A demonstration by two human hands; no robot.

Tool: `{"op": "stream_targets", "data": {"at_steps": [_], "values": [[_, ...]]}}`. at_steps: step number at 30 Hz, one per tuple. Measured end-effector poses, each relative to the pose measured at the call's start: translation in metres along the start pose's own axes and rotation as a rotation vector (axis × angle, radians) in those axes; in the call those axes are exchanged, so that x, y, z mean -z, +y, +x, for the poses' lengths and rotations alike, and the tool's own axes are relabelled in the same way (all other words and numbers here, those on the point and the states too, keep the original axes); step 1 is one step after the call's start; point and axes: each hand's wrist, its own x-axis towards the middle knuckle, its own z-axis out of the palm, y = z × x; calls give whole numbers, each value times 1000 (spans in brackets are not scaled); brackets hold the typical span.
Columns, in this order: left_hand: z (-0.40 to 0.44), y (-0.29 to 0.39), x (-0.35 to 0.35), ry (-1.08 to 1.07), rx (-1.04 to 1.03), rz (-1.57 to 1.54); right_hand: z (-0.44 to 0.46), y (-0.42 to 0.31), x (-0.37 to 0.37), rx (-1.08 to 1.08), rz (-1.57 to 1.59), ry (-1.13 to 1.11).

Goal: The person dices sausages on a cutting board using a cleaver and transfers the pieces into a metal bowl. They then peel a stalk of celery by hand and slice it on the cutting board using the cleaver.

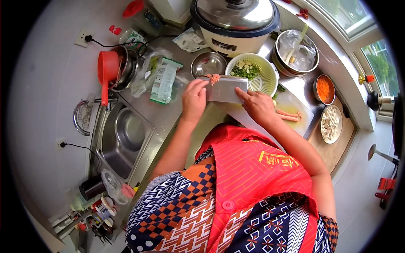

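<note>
My right hand (pixel 258 105) is closed around the handle end of a cleaver (pixel 228 90), its index finger lying along the broad blade. The handle itself is hidden in the palm. Small diced pink pieces, perhaps sausage (pixel 214 79), sit on the blade's far left corner. At that end, the slightly bent fingers of my left hand (pixel 194 101) touch the blade beside the pieces. Just beyond the blade is a steel bowl (pixel 208 64). A pale green colander (pixel 270 78) holds chopped greens and pale slices. Long pink pieces (pixel 289 116) lie on the cutting board (pixel 301 107), right of my right hand.
A large lidded cooker (pixel 234 36) stands at the back. To the right are bowls of orange shreds (pixel 324 87) and pale diced pieces (pixel 330 123). A steel sink (pixel 124 139), a red dipper (pixel 107 67) and a green-white packet (pixel 165 82) are on the left.
</note>
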Motion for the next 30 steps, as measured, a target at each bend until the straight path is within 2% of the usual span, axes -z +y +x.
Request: {"op": "stream_targets", "data": {"at_steps": [2,4,7,9,10,11,14,15,20,22,23,30], "values": [[6,-26,3,84,13,38,8,0,-7,-10,-14,-8],[11,-40,2,103,199,-100,13,1,-8,-15,-26,-19],[19,-75,-11,262,330,-60,17,2,-2,-26,-28,-35],[21,-137,-37,231,461,-137,16,2,5,-37,-22,-45],[25,-138,-40,212,528,-180,14,4,5,-31,-24,-34],[25,-138,-45,145,723,-443,12,6,5,-27,-25,-24],[31,-124,-48,-111,964,-749,7,13,1,-14,-23,10],[35,-111,-48,-144,1042,-699,5,15,0,-9,-22,24],[26,-135,-82,25,966,-948,-10,22,-6,-24,9,75],[24,-124,-77,63,930,-973,-16,26,-10,-39,16,91],[23,-123,-74,103,988,-965,-19,28,-11,-49,24,95],[11,-73,-27,143,873,-902,-41,35,-8,-54,69,116]]}}
